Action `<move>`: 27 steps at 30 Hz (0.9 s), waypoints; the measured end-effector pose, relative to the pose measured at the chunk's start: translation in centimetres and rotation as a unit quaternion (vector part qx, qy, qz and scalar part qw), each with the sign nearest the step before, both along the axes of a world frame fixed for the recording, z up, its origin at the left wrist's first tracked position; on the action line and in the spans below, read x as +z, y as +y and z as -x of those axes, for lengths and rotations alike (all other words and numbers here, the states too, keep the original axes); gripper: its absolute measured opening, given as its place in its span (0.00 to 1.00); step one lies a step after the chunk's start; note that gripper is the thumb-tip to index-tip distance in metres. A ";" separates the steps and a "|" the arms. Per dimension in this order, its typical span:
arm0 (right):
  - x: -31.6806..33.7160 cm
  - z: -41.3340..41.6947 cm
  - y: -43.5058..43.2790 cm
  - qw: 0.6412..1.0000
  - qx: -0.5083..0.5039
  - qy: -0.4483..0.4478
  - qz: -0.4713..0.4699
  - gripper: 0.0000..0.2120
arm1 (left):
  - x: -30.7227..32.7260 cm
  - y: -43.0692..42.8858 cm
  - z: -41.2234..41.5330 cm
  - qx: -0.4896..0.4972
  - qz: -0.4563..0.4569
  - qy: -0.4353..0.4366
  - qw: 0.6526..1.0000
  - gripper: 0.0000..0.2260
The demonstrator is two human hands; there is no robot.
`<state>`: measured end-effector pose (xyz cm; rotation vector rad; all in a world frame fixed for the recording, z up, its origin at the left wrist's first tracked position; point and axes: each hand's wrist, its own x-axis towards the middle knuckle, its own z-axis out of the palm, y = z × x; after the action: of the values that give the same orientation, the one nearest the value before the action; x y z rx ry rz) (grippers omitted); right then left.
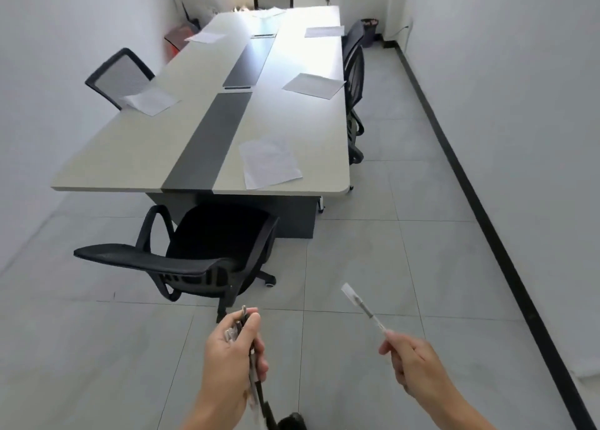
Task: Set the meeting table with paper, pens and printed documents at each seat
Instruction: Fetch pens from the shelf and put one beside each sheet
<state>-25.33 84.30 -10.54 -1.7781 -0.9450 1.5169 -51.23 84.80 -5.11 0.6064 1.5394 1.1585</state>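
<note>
text: you can read none | sheets (pixel 269 162) on the worktop (pixel 130 150): you see faint gray print, too blurry to read from here

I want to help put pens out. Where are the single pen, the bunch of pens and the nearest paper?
single pen (pixel 366 311), head view, middle of its barrel
bunch of pens (pixel 239 325), head view, upper ends
nearest paper (pixel 269 161), head view, middle of the sheet

Left hand (pixel 232 351) at 6 o'clock, forearm entering from the bottom edge, fingers curled round a bundle of pens (pixel 241 324). Right hand (pixel 410 361) at 5 o'clock, pinching a single pen (pixel 365 310) pointing toward 11.
</note>
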 end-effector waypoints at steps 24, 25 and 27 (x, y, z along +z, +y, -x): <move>-0.5 7.9 40.5 0.995 0.094 -0.007 0.030 0.04 | 0.9 34.6 9.7 0.062 -0.018 -0.042 0.997 0.09; -0.9 8.1 42.4 0.995 0.100 -0.016 0.027 0.03 | 0.7 35.5 9.8 0.073 -0.016 -0.038 0.996 0.09; -1.8 8.4 46.8 0.993 0.111 -0.038 0.016 0.03 | 0.3 37.4 10.1 0.095 -0.010 -0.034 0.995 0.09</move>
<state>-33.77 131.09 -12.34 -1.8136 -1.1965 1.6166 -61.30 122.19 -4.85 0.4352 1.5538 1.3264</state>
